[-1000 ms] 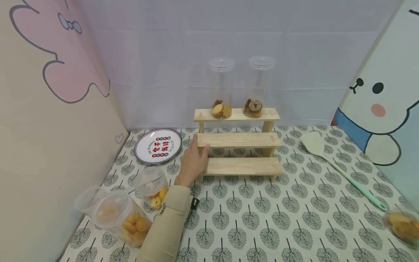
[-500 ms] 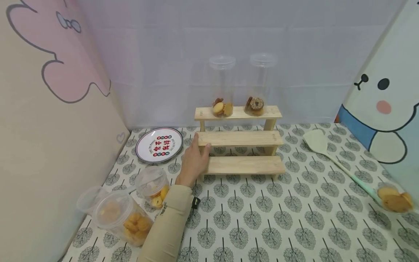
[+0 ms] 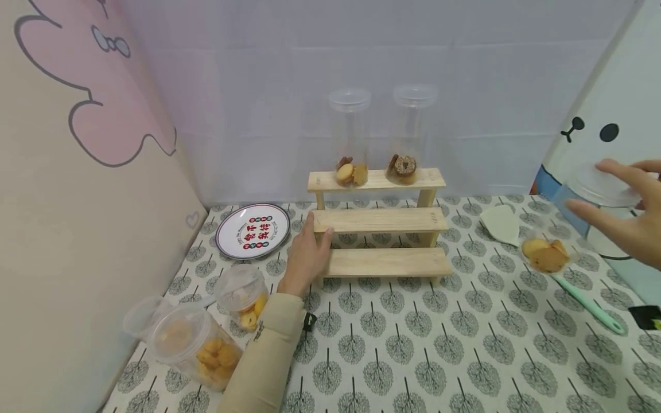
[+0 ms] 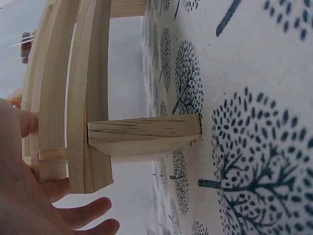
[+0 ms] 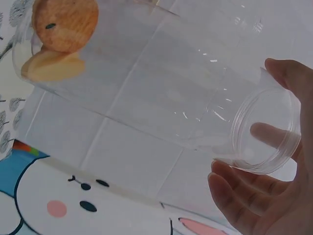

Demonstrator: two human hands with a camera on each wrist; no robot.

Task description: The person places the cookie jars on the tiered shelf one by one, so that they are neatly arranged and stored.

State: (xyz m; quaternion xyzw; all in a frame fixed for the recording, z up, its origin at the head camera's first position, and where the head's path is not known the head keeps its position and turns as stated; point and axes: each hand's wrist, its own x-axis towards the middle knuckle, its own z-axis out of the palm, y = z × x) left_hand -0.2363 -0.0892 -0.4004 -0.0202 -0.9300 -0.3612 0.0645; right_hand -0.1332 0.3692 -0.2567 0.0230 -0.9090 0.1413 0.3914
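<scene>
The left hand (image 3: 304, 258) grips the left end of a three-step wooden shelf (image 3: 384, 261) at its middle board. In the left wrist view, the thumb and a finger lie on opposite sides of the shelf (image 4: 77, 98), with other fingers extended beyond it. At the right, the right hand (image 3: 632, 209) holds a tall clear jar (image 5: 161, 93) by its lid end, tilted and above the cloth. Cookies (image 5: 66, 24) lie at the jar's bottom. Two similar clear jars, a left one (image 3: 349, 129) and a right one (image 3: 415, 126), stand upright on the top board with cookies inside.
A printed white plate (image 3: 253, 232) lies left of the shelf. Lidded tubs of cookies, one small (image 3: 240, 292) and one larger (image 3: 192, 344), sit front left. A spatula (image 3: 588, 302) with a green handle lies at right, partly behind the held jar. Walls border both sides.
The right hand has come into view from the right, bringing the cookie jar leftward and up toward the shelf. The left hand stays on the shelf.
</scene>
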